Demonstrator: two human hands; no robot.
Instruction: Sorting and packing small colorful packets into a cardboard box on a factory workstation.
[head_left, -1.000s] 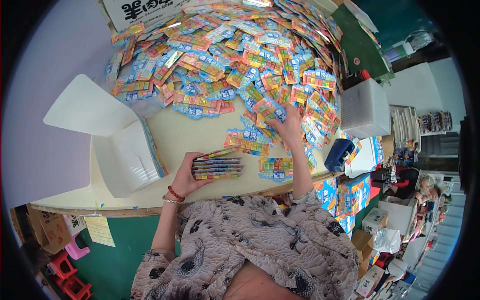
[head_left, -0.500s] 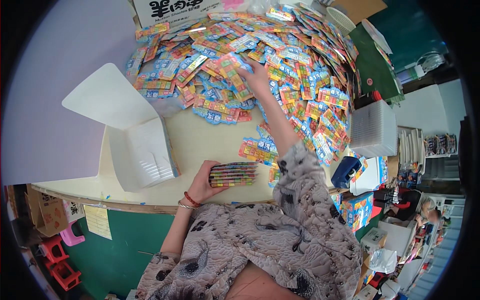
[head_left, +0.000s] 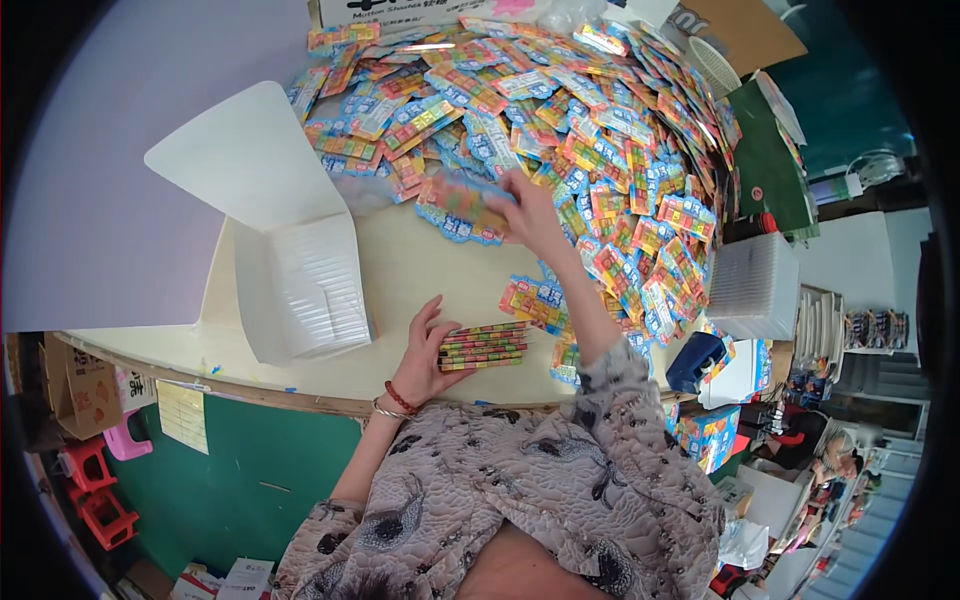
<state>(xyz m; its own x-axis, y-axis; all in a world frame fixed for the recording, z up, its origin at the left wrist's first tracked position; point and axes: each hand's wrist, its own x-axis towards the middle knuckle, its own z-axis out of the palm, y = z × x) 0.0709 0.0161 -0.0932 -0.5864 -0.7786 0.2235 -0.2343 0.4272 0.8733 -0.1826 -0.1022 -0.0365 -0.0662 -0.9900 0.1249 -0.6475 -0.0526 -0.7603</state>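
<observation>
My left hand point(head_left: 422, 352) holds the left end of a neat stack of flat, colourful packets point(head_left: 486, 347) near the table's front edge. Its upper fingers are raised a little, while the thumb side and lower fingers stay against the stack. My right hand point(head_left: 535, 218) is closed on one more packet point(head_left: 462, 198), blurred by motion, above the near side of a big loose heap of the same packets point(head_left: 590, 150). Each shows a row of pink, yellow and green blocks beside a blue wavy-edged part. What is printed on the blurred packet cannot be made out.
An open white box point(head_left: 305, 285) with its lid raised stands left of my hands. Several packets point(head_left: 537, 302) lie right of the stack. Further right are a dark blue tape dispenser point(head_left: 695, 362) and a pile of clear plastic trays point(head_left: 752, 285). A white carton stands behind the heap.
My right hand has drawn a packet off the heap, moving nearer to me. The left hand's upper fingers have lifted a little from the stack. The whole view has shifted slightly.
</observation>
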